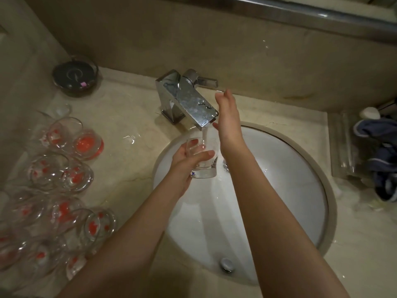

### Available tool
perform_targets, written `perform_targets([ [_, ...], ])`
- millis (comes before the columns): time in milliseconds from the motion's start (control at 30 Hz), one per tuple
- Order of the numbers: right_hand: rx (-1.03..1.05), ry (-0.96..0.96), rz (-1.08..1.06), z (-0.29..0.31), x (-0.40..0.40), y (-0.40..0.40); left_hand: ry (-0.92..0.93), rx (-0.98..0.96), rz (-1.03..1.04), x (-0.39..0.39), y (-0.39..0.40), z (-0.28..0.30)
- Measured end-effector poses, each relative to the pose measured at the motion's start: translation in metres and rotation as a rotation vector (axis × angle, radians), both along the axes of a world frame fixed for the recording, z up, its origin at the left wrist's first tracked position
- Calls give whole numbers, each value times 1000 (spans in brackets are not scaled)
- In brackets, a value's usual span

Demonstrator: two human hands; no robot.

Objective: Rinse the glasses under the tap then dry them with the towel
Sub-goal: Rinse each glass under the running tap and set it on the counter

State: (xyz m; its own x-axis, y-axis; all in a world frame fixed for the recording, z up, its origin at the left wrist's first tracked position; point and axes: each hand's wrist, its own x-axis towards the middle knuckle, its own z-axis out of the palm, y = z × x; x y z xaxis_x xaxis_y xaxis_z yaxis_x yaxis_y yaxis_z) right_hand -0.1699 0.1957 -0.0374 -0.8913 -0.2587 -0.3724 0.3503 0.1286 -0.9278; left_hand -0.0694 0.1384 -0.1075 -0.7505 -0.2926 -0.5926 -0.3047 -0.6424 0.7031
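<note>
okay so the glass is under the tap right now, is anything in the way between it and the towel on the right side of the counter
Partly. The left hand holds the glass under the tap, and the right hand and its forearm cross the sink between the glass and the dark towel. Nothing else visible blocks the way.

We are seeing two bare forearms reaching in from the bottom edge, with no sleeves covering them. Our left hand (pixel 189 160) and right hand (pixel 228 119) are wearing no gloves, rings, watch or bracelets, and the fingernails are showing short and unpainted.
</note>
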Motion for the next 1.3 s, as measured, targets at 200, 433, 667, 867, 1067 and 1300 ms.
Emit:
perform_targets([
  [200,31,42,65,12,-14,-18,-7,-28,-30,4,-2,1],
  [433,46,93,18,9,6,-16,-10,-59,-43,6,1,4],
  [667,4,76,74,12,16,-4,-19,12,-24,9,5,-3],
  [867,164,-60,-91,-23,67,41,-45,63,1,14,9,-1],
  [1067,281,-549,-26,-53,92,59,-345,190,-206,19,12,1],
  [1300,352,-628,-11,-51,99,72,-431,222,-290,31,22,-3],
])
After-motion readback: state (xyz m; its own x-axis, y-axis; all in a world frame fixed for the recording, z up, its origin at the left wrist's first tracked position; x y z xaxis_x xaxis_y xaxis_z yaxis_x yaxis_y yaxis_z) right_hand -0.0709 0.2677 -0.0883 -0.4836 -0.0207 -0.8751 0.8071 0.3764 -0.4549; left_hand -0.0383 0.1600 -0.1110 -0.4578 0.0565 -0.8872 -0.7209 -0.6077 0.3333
